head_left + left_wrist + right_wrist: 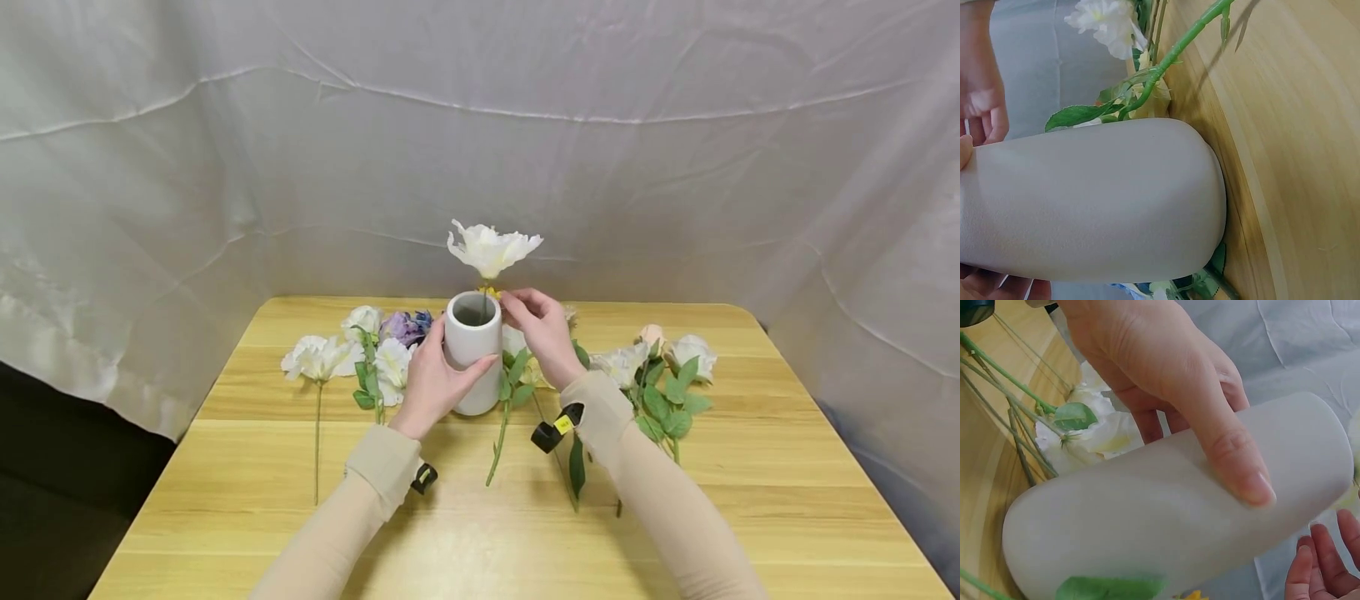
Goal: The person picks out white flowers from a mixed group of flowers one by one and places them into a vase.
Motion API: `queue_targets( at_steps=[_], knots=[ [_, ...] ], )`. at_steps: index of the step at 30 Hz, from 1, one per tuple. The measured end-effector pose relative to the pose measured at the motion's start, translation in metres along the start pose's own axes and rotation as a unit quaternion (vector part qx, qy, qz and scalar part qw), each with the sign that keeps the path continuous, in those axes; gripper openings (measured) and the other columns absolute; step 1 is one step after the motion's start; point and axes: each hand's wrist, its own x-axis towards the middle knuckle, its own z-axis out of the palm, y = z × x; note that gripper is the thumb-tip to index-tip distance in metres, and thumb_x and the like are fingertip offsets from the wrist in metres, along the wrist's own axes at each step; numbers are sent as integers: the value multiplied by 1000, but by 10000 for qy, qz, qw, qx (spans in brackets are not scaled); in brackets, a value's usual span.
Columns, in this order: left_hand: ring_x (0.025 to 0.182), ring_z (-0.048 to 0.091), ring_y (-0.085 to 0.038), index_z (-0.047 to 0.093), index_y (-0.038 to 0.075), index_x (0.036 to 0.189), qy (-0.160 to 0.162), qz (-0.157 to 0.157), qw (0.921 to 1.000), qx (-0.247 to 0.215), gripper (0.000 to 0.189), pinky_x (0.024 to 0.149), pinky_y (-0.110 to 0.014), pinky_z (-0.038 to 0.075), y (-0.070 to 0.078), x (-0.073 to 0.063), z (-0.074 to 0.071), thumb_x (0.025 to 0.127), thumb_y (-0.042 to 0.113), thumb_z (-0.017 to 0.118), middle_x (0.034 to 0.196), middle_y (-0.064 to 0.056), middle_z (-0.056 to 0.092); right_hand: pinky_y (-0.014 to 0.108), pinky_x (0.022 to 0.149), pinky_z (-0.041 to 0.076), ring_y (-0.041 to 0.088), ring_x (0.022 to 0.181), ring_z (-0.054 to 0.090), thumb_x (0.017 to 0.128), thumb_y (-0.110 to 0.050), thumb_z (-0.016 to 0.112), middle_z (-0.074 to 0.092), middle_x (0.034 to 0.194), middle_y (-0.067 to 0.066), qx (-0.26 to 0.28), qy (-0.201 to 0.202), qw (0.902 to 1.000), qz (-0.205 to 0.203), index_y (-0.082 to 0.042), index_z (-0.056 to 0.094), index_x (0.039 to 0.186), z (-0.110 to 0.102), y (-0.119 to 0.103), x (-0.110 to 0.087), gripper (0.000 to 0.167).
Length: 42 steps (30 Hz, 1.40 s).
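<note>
My left hand (438, 379) grips a white vase (472, 400) standing upright on the table, its thumb across the near side. In the right wrist view, that thumb lies along the vase wall (1116, 531). A white artificial flower (491, 250) rises above the vase, its thin stem running down into the mouth. Beside the rim is my right hand (543, 329), close to the stem. Its fingers look loosely bent in the right wrist view, with nothing seen between them. A small yellow bit (491, 292) shows behind the rim; what it belongs to is hidden.
Left of the vase lie white flowers (315, 358) and a purple flower (402, 327). A green stem (498, 446) lies just right of it. White roses (693, 354) with leaves are farther right. A pale cloth (480, 167) hangs behind the wooden table (480, 550).
</note>
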Motion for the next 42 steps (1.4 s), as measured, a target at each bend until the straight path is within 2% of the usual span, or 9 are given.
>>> queue_targets(
  at_steps=[2,4,10,20,24,28,36,42],
  knots=[
    [118,64,-33,42,10,148,16,20,10000,20,86,96,-52,56,0,0,0,80,39,85,136,-13,62,44,106,53,19,103,65,104,-24,57,68,104,3,77,20,10000,56,6,63,118,-5,2,-2,33],
    [118,64,-33,42,10,148,30,21,10000,25,86,96,-52,56,1,0,0,80,39,85,136,-13,62,40,104,55,19,103,65,105,-23,54,67,102,0,183,34,9997,129,6,61,118,-10,5,-4,33],
    [118,64,-33,43,12,148,50,-18,10000,59,86,96,-52,55,1,0,0,79,41,85,135,-11,63,20,89,57,10,96,64,106,-22,51,67,103,-1,527,125,9973,496,1,60,115,-30,16,-12,27],
    [118,64,-33,43,14,148,19,-52,10000,46,85,97,-52,56,-1,-1,0,79,43,85,134,-11,63,22,90,56,9,96,66,108,-27,47,68,104,-3,266,23,9957,883,-2,57,120,-61,39,-33,30],
    [118,64,-33,43,14,148,18,-31,10000,21,85,97,-52,55,-2,-1,0,79,42,85,133,-10,63,30,97,56,11,100,65,108,-29,46,67,109,-1,131,-187,9939,1075,1,53,126,-66,49,-44,36],
    [118,64,-33,43,14,147,9,-39,10000,0,85,97,-52,55,-2,0,0,79,42,85,133,-10,63,32,100,56,13,103,66,108,-30,45,66,114,2,11,-471,9898,1347,6,48,134,-66,59,-55,45],
    [119,64,-33,43,14,148,30,-65,10000,63,86,98,-52,55,-1,-1,0,79,42,85,133,-11,63,26,97,56,18,110,66,107,-26,47,65,122,9,393,-1208,9710,2025,6,51,132,-57,77,-75,41],
    [119,63,-33,43,14,148,6,-153,9998,119,86,100,-52,54,0,-1,0,79,43,85,134,-10,63,33,104,54,25,117,64,106,-24,46,61,128,17,565,-1620,9609,2172,7,53,129,-48,87,-82,40]
  ],
)
